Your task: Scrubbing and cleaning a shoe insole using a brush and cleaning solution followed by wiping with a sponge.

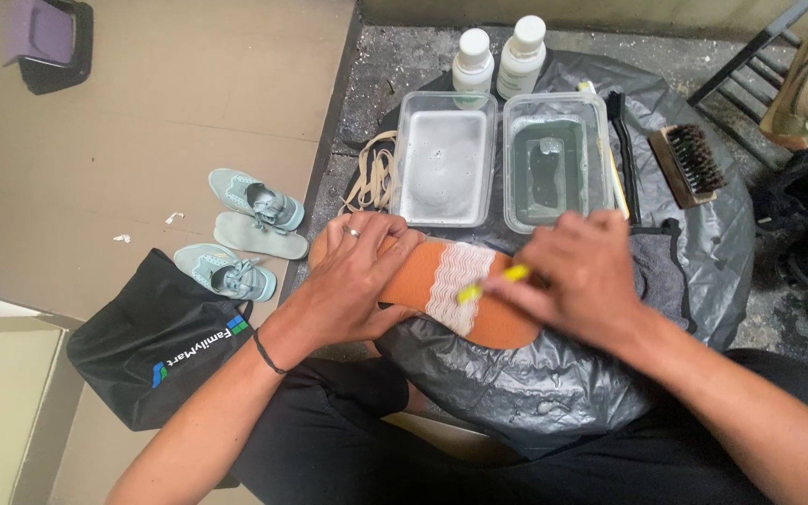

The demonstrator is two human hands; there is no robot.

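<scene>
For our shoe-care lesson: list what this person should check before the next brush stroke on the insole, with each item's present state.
1. Left hand pins the orange insole: ok.
2. Right hand grips the yellow brush: ok.
3. Foam on the insole's middle: ok.
4. Soapy tub within reach: ok.
5. Clear-water tub filled: ok.
6. Brush bristles clean: cannot tell, blurred.

A dark plastic sheet covers the rough floor. On the sheet, far side, lie two clear tubs, two white bottles and a bristle brush. Left, on the smooth floor, lie two pale green shoes and a black bag.
</scene>
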